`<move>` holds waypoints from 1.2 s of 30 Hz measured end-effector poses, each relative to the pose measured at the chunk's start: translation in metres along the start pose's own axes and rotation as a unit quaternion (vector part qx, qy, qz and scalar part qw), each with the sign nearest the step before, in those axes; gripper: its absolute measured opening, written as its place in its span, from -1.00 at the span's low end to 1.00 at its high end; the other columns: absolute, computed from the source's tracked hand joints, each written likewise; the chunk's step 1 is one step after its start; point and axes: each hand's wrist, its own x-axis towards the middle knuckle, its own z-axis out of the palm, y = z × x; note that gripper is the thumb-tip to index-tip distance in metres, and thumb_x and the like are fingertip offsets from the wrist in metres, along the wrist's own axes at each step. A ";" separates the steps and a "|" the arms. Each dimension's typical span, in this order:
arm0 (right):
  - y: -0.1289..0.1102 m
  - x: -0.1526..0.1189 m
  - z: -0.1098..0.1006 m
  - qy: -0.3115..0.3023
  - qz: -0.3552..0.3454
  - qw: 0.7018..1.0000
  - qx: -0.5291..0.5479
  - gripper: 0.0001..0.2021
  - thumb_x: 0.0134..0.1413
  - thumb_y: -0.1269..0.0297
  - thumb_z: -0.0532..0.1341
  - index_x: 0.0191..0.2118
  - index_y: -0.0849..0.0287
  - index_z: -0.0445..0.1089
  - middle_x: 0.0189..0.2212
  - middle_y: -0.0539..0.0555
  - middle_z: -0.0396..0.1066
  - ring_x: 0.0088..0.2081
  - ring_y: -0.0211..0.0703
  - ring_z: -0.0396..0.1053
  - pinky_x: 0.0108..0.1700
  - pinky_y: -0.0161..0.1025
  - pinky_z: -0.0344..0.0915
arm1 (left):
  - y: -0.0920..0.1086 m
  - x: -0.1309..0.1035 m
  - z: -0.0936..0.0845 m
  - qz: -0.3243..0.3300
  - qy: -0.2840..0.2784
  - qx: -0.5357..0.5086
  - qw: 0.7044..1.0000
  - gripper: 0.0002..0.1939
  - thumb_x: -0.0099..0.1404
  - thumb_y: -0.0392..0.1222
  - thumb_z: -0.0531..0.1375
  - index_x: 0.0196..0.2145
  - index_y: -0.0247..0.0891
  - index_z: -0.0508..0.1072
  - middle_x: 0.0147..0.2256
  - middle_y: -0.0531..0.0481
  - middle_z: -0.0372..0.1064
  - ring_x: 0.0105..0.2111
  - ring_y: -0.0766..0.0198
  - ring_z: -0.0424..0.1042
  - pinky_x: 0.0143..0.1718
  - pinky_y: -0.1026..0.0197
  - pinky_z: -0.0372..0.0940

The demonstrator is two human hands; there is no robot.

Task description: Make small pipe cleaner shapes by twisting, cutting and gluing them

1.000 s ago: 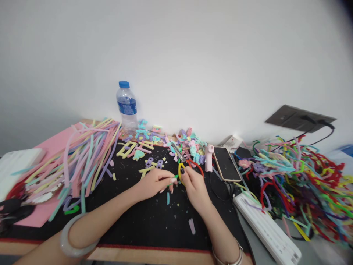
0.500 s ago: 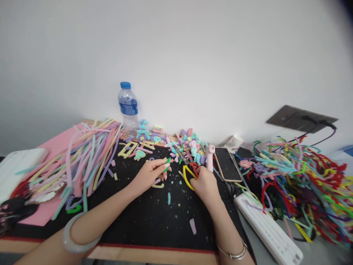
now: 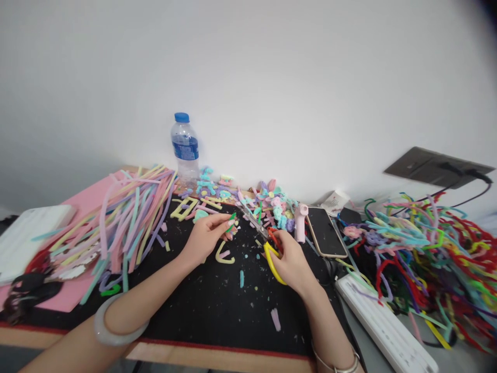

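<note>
My left hand (image 3: 205, 237) pinches a short green fuzzy stick (image 3: 232, 216), like a piece of pipe cleaner, between thumb and fingers. Most of that piece is covered by the fingertips. A pair of scissors (image 3: 258, 225) with yellow and red handles is in my right hand (image 3: 294, 263), whose fingers curl about the handles. Its blades point away and to the left, over small craft scraps. A pale yellow curved pipe cleaner (image 3: 222, 259) lies on the black mat (image 3: 202, 305) just below my left hand.
Long pastel pipe cleaners (image 3: 128, 223) are heaped at the left. Against the wall stand a water bottle (image 3: 186, 150) and several fuzzy flowers (image 3: 277, 204). A pink handheld device (image 3: 300, 223), a phone (image 3: 326, 233), a white power strip (image 3: 384, 321) and tangled pipe cleaners (image 3: 419, 248) are right.
My right hand has brought the scissors slightly toward me and to the right, and their handles show more. My left hand has shifted a little, still pinching the green piece.
</note>
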 end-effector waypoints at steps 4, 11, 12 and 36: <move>-0.003 -0.003 0.002 -0.033 -0.015 0.999 -0.006 -0.81 -0.05 0.28 0.19 -0.27 0.16 0.20 -0.31 0.06 0.31 -0.33 -0.16 0.26 -0.31 -0.27 0.20 | 0.002 0.001 -0.002 0.020 0.007 0.030 0.999 -0.77 0.12 -0.16 0.23 -0.30 -0.38 0.49 -0.60 0.08 0.39 -0.58 0.32 0.39 -0.47 0.27 0.35; -0.010 -0.003 0.002 -0.032 -0.023 0.997 -0.062 -0.73 -0.08 0.20 0.24 -0.47 0.12 0.08 -0.50 -0.08 0.20 -0.48 -0.25 0.12 -0.46 -0.33 0.01 | 0.009 -0.001 -0.001 0.048 0.018 0.081 0.995 -0.83 0.10 -0.19 0.20 -0.39 -0.35 0.49 -0.60 0.07 0.40 -0.58 0.30 0.41 -0.47 0.27 0.37; -0.011 -0.003 0.002 -0.031 -0.027 0.997 -0.063 -0.71 -0.09 0.20 0.24 -0.49 0.12 0.05 -0.52 -0.09 0.18 -0.50 -0.27 0.11 -0.46 -0.33 -0.01 | 0.009 -0.002 -0.001 0.055 0.017 0.092 0.994 -0.84 0.11 -0.19 0.19 -0.39 -0.34 0.49 -0.59 0.07 0.41 -0.58 0.30 0.41 -0.47 0.28 0.37; -0.011 -0.006 0.008 -0.039 -0.008 0.995 -0.092 -0.73 -0.09 0.15 0.22 -0.32 0.11 0.14 -0.39 0.00 0.31 -0.38 -0.15 0.27 -0.37 -0.29 0.11 | -0.001 0.001 -0.006 0.137 -0.021 0.213 0.967 -0.82 0.21 -0.21 0.10 -0.49 -0.28 0.42 -0.54 0.04 0.39 -0.53 0.29 0.42 -0.45 0.32 0.32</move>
